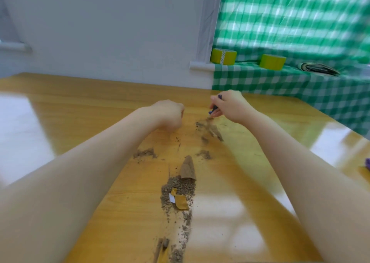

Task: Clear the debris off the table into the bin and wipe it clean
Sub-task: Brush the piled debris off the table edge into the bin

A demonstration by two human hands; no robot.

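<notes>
Two hands at the far end of the soil trail

We see both bare arms stretched out over the wooden table (70, 106). The left hand (170, 114) sits knuckles-up near the table's middle with its fingers curled under. We cannot tell if anything is inside the fist. The right hand (227, 106) is just beside it, fingers and thumb pinching a dark blue tool (214, 109) whose lower end points down at the tabletop. Below the tool is a blurred grey-brown streak (215, 131) (bristles or soil, too smeared for us to call).

Debris lies on the table in a line from the hands toward the near edge. Loose soil (180, 186) forms a main heap, and a smaller soil patch (145, 153) sits left of the line. A brown paper cone (188, 169) lies on its side, its wide end touching the main heap. A yellow scrap (181, 201) with a white underside lies on top of that heap. A brown-and-yellow piece (163, 246) at the bottom edge is blurred.

Behind, on a green checked cloth (280, 82), a yellow-green tape roll (223, 56) and a second roll (272, 61) stand apart. A purple object (368, 163) is cut off at the right edge.
</notes>
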